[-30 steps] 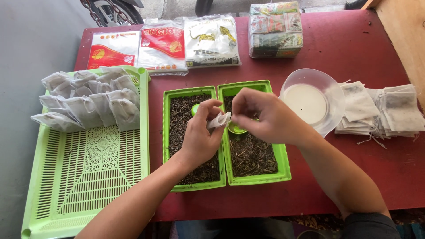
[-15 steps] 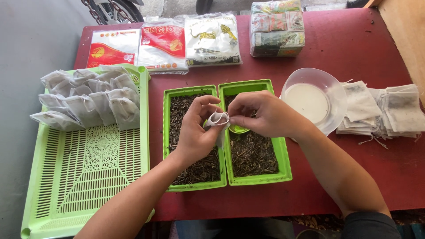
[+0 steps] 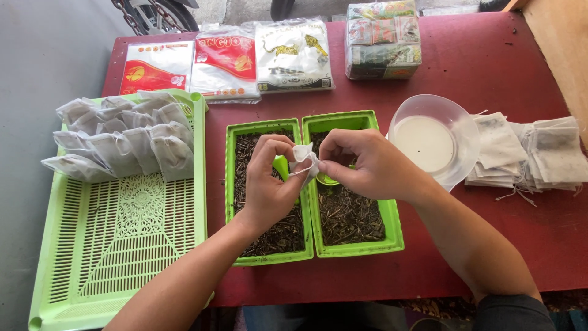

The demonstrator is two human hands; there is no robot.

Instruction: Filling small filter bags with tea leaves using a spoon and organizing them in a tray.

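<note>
Left hand (image 3: pixel 269 184) and right hand (image 3: pixel 361 165) pinching one small white sachet (image 3: pixel 304 160), above two green trays (image 3: pixel 358 245) of dried leaves

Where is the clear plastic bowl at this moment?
In the head view, the clear plastic bowl sits on the red table, right of the two green trays, beside the stack of flat white bags.

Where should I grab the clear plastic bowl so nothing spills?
Take the clear plastic bowl by its wide rim, on opposite sides, coming from above. It sits upright with pale contents inside, and the rim flares outward, probably giving fingers a lip to hold while keeping it level.
</note>
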